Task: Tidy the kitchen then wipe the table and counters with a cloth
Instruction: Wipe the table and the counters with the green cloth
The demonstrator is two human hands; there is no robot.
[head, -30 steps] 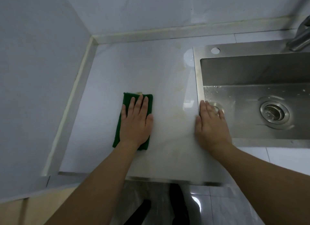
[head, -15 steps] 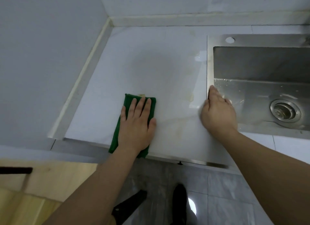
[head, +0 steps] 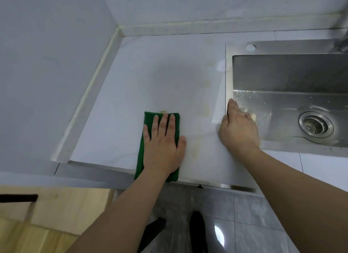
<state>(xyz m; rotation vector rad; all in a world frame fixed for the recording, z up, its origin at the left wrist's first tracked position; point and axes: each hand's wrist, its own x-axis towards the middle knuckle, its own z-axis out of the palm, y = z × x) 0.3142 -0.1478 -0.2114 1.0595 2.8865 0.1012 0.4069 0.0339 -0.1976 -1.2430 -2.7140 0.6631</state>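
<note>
A folded green cloth (head: 143,154) lies on the white counter (head: 160,79), its near end hanging a little over the front edge. My left hand (head: 162,145) presses flat on the cloth, fingers spread and pointing away from me. My right hand (head: 238,129) rests on the counter at the left rim of the steel sink (head: 228,68), fingers curled over that rim. Faint yellowish stains (head: 195,149) mark the counter between my two hands.
The sink basin has a round drain (head: 316,125) and water drops on its floor. A tap base (head: 341,43) shows at the far right. Walls close the counter at the left and back. A wooden cabinet (head: 56,211) and grey floor tiles (head: 244,215) lie below.
My left hand has drawn the cloth toward me, from mid-counter to the front edge. My right hand has stayed at the sink rim, its fingers now curled over it.
</note>
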